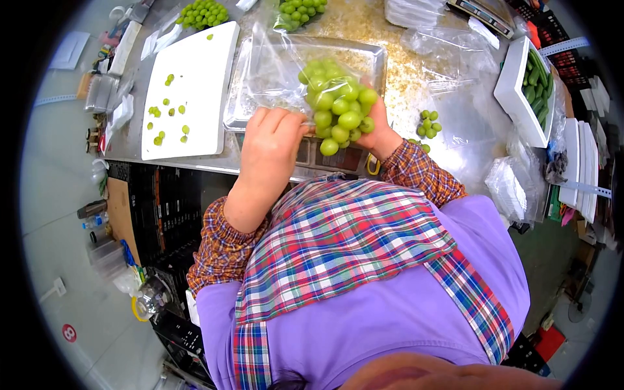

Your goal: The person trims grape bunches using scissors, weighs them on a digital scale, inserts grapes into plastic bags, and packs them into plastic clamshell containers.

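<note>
A bunch of green grapes point(344, 110) is held up over the near edge of the metal tray point(381, 62). My right hand point(380, 127) is wrapped around the bunch from the right side, its fingers mostly hidden behind the grapes. Clear plastic bag film point(276, 68) covers the upper part of the bunch and stretches up to the left. On the left, my left hand point(273, 140) is closed in a pinch on the bag beside the grapes; its fingertips are partly hidden.
A white cutting board point(201, 84) with several loose grapes lies left. More grape bunches point(203, 13) sit at the back. Small grape clusters point(429, 125) and yellow-handled scissors point(372, 165) lie right of centre. A white box of green vegetables point(520, 97) stands far right.
</note>
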`<state>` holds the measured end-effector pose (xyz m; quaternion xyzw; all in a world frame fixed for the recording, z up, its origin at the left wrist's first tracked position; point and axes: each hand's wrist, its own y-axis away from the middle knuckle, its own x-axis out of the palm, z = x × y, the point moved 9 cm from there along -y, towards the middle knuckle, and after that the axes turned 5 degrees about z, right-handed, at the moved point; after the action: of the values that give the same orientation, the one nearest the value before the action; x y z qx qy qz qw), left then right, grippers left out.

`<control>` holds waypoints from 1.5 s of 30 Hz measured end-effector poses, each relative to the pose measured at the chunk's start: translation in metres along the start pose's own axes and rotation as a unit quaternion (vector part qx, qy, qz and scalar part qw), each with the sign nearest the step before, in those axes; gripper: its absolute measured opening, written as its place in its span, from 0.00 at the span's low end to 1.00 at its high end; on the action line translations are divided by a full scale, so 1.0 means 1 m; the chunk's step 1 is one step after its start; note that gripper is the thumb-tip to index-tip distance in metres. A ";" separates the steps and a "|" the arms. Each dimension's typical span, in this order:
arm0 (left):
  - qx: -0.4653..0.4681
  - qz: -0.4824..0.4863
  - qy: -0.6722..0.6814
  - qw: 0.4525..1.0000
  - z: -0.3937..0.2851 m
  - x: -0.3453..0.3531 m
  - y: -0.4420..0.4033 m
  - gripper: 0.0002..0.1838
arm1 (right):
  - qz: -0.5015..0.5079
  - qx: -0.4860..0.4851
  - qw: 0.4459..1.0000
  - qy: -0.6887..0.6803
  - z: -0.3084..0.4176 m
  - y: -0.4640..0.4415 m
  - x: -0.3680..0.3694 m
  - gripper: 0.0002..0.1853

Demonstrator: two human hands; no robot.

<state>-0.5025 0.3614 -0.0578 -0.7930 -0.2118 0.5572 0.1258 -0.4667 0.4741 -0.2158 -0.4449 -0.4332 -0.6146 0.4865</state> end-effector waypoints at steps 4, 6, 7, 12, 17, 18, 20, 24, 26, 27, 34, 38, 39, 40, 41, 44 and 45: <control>-0.028 -0.061 -0.001 0.998 0.008 0.000 0.009 0.09 | 0.063 -0.001 0.998 -0.032 0.006 -0.005 0.011 0.36; -0.055 -0.098 0.040 0.993 0.017 0.006 0.017 0.09 | 0.043 -0.005 0.999 -0.024 0.008 -0.002 0.016 0.36; -0.072 -0.111 0.071 0.989 0.023 0.013 0.023 0.09 | 0.038 -0.013 0.999 -0.007 0.009 -0.001 0.017 0.36; -0.199 -0.179 0.281 0.922 0.056 0.036 0.037 0.05 | 0.058 -0.028 0.998 0.021 0.005 -0.005 0.025 0.35; -0.181 -0.209 0.289 0.917 0.055 0.033 0.036 0.07 | 0.086 -0.011 0.996 0.035 -0.001 -0.006 0.047 0.34; -0.185 -0.219 0.282 0.915 0.058 0.027 0.036 0.07 | 0.094 -0.008 0.995 0.035 -0.002 -0.006 0.054 0.34; -0.192 -0.237 0.272 0.913 0.066 0.009 0.029 0.07 | 0.066 -0.008 0.997 0.050 -0.002 -0.005 0.058 0.33; -0.072 -0.153 0.163 0.972 0.031 -0.022 -0.018 0.07 | 0.103 0.018 0.995 0.006 0.003 -0.005 0.046 0.31; -0.053 -0.140 0.133 0.980 0.026 -0.026 -0.030 0.07 | 0.087 0.028 0.996 0.014 0.001 -0.006 0.042 0.29; -0.056 -0.132 0.137 0.980 0.025 -0.028 -0.035 0.07 | 0.090 0.043 0.995 0.026 -0.002 -0.007 0.041 0.29; -0.074 -0.062 0.193 0.976 0.028 -0.023 -0.034 0.08 | 0.146 0.063 0.987 -0.008 0.001 -0.007 0.054 0.37; -0.035 -0.110 0.158 0.981 0.002 -0.035 -0.037 0.09 | 0.133 0.036 0.990 -0.003 0.004 -0.005 0.057 0.37; -0.035 -0.119 0.159 0.979 -0.001 -0.037 -0.040 0.10 | 0.134 0.034 0.990 -0.009 0.003 -0.006 0.059 0.37; -0.035 -0.129 0.159 0.978 -0.003 -0.039 -0.040 0.10 | 0.135 0.031 0.990 -0.015 0.002 -0.006 0.061 0.38; -0.042 -0.132 0.167 0.976 -0.001 -0.038 -0.039 0.10 | 0.121 0.031 0.992 -0.011 -0.001 -0.005 0.059 0.38; -0.056 -0.135 0.177 0.973 0.005 -0.032 -0.033 0.10 | 0.003 0.014 0.995 0.099 0.001 0.003 0.037 0.38; -0.058 -0.130 0.174 0.974 0.006 -0.030 -0.029 0.10 | 0.066 0.025 0.997 0.042 -0.002 0.002 0.042 0.37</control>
<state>-0.5227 0.3721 -0.0221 -0.8494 -0.3199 0.3766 0.1856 -0.4705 0.4628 -0.1752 -0.4344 -0.3974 -0.5877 0.5549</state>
